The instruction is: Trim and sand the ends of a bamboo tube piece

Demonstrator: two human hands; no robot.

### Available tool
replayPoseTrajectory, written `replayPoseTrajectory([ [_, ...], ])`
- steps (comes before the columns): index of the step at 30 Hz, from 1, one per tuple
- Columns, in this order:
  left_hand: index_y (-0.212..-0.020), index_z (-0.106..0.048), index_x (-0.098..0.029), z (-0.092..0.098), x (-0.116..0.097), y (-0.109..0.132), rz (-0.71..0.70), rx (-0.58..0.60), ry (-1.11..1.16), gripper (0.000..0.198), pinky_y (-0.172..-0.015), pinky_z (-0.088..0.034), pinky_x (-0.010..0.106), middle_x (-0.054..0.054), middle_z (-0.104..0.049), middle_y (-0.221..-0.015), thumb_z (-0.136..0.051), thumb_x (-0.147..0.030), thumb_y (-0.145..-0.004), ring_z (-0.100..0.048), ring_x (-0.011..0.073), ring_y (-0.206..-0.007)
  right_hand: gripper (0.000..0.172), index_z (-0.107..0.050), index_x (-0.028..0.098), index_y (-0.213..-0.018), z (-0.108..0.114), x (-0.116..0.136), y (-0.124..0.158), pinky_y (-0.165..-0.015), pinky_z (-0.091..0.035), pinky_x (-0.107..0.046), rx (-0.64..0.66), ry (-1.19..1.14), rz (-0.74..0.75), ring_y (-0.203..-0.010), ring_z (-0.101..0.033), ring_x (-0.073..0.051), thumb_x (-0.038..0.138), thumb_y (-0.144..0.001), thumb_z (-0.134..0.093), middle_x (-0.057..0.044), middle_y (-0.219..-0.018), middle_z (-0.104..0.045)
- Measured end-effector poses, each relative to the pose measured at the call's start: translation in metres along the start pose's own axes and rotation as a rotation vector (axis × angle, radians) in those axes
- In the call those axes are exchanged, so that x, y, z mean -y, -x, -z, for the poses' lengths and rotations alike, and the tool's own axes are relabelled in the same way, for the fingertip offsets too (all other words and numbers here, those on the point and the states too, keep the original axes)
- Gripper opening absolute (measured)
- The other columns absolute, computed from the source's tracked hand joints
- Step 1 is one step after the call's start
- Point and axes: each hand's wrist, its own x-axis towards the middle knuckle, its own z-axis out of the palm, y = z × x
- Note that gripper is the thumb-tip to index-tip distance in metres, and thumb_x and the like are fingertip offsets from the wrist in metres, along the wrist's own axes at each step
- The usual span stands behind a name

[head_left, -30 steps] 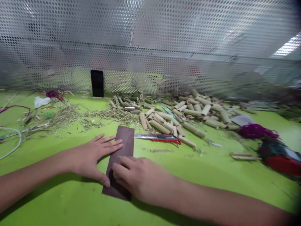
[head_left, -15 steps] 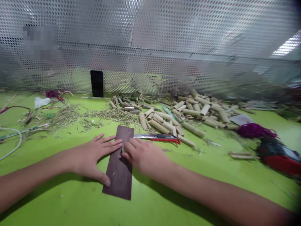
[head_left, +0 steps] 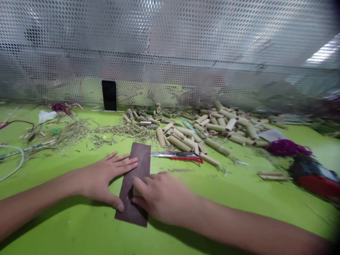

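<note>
A dark brown strip of sandpaper (head_left: 140, 156) lies lengthwise on the green table. My left hand (head_left: 102, 179) is spread flat, with its fingertips and thumb pressing on the strip's left edge. Over the lower half of the sandpaper, my right hand (head_left: 166, 194) is closed in a pinch around a small pale bamboo piece (head_left: 135, 192). The fingers hide most of that piece, which is held down against the sandpaper. Just beyond the right hand rests a red utility knife (head_left: 183, 154), its blade toward the sandpaper.
Cut bamboo tubes (head_left: 212, 124) are heaped behind the knife, and shavings (head_left: 124, 131) spread to the left. A phone (head_left: 109, 95) leans on the perforated metal screen (head_left: 170, 53). At right are purple string (head_left: 289, 147) and a red-and-black power tool (head_left: 316, 177).
My right hand has slid down the sandpaper toward me with the bamboo piece. My left hand stays in place on the strip.
</note>
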Motion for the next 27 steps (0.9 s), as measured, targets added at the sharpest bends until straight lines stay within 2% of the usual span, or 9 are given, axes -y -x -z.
replayPoseTrajectory([
  [3,-0.165,-0.013,-0.029,0.0004,-0.0010,-0.0005,0.005,-0.006,-0.001,0.113,-0.127,-0.006,0.062,0.004,-0.005,-0.168,-0.071,-0.075,-0.078,-0.005,0.0395,-0.156,0.034,-0.058,0.018,-0.097,0.0001,0.0000,-0.0005,-0.051,-0.022,-0.029,0.019,0.072,-0.161,-0.047,-0.046,-0.013,0.047,-0.108,-0.044,0.000,-0.064,-0.061],
  [4,-0.164,-0.013,-0.030,0.0003,-0.0012,-0.0006,0.003,-0.011,0.001,0.113,-0.127,-0.007,0.062,0.004,-0.005,-0.168,-0.070,-0.075,-0.079,-0.005,0.0398,-0.156,0.033,-0.058,0.018,-0.096,-0.0008,0.0005,-0.0003,-0.052,-0.022,-0.030,0.004,0.096,-0.166,-0.047,-0.046,-0.014,0.046,-0.108,-0.043,0.000,-0.064,-0.060],
  [9,-0.164,-0.014,-0.029,0.0001,-0.0016,-0.0012,0.024,0.003,0.009,0.115,-0.127,-0.007,0.062,0.004,-0.006,-0.169,-0.073,-0.075,-0.077,-0.005,0.0409,-0.156,0.027,-0.058,0.019,-0.097,-0.0082,0.0028,0.0033,-0.053,-0.022,-0.033,-0.123,0.081,0.109,-0.065,-0.054,-0.019,0.039,-0.108,-0.043,-0.003,-0.080,-0.066],
  [12,-0.164,-0.014,-0.029,0.0002,-0.0016,-0.0011,0.027,0.001,0.001,0.115,-0.127,-0.006,0.061,0.004,-0.005,-0.169,-0.072,-0.076,-0.077,-0.005,0.0404,-0.156,0.018,-0.057,0.016,-0.108,-0.0084,-0.0010,0.0030,-0.053,-0.024,-0.032,-0.149,0.046,-0.015,-0.067,-0.054,-0.017,0.031,-0.107,-0.047,-0.006,-0.090,-0.068],
  [14,-0.165,-0.014,-0.030,0.0008,-0.0020,-0.0010,0.019,-0.004,-0.007,0.114,-0.127,-0.007,0.061,0.004,-0.005,-0.168,-0.071,-0.077,-0.077,-0.007,0.0398,-0.156,0.015,-0.057,0.015,-0.106,-0.0072,-0.0009,0.0032,-0.052,-0.024,-0.031,-0.141,-0.006,-0.053,-0.062,-0.051,-0.015,0.027,-0.107,-0.048,-0.005,-0.087,-0.067],
  [17,-0.164,-0.014,-0.030,0.0020,-0.0031,-0.0008,-0.004,-0.003,-0.011,0.113,-0.128,-0.007,0.059,0.003,-0.008,-0.168,-0.070,-0.077,-0.078,-0.008,0.0383,-0.156,0.013,-0.056,0.018,-0.099,-0.0058,0.0022,0.0045,-0.051,-0.022,-0.032,-0.085,-0.072,0.090,-0.057,-0.046,-0.014,0.027,-0.103,-0.049,-0.002,-0.081,-0.063],
  [19,-0.164,-0.015,-0.030,0.0021,-0.0035,-0.0008,-0.001,-0.002,-0.006,0.114,-0.128,-0.006,0.060,0.004,-0.007,-0.168,-0.070,-0.077,-0.077,-0.008,0.0389,-0.156,0.011,-0.057,0.019,-0.099,-0.0048,0.0011,0.0039,-0.051,-0.021,-0.031,-0.067,-0.076,0.107,-0.056,-0.044,-0.014,0.027,-0.102,-0.051,-0.001,-0.080,-0.062],
  [23,-0.165,-0.014,-0.030,0.0015,-0.0032,-0.0008,0.013,-0.013,0.003,0.116,-0.127,-0.008,0.062,0.005,-0.006,-0.168,-0.071,-0.078,-0.076,-0.007,0.0408,-0.156,0.007,-0.058,0.016,-0.102,-0.0037,-0.0045,0.0012,-0.053,-0.024,-0.029,-0.088,-0.030,-0.077,-0.061,-0.046,-0.014,0.018,-0.100,-0.051,-0.004,-0.086,-0.062],
  [27,-0.164,-0.014,-0.032,0.0006,-0.0020,-0.0010,-0.008,-0.012,-0.004,0.114,-0.128,-0.007,0.059,0.004,-0.008,-0.168,-0.071,-0.077,-0.077,-0.009,0.0395,-0.156,0.011,-0.059,0.018,-0.105,-0.0068,-0.0013,0.0016,-0.053,-0.026,-0.030,-0.108,-0.085,0.121,-0.067,-0.050,-0.015,0.024,-0.101,-0.051,-0.004,-0.091,-0.063],
])
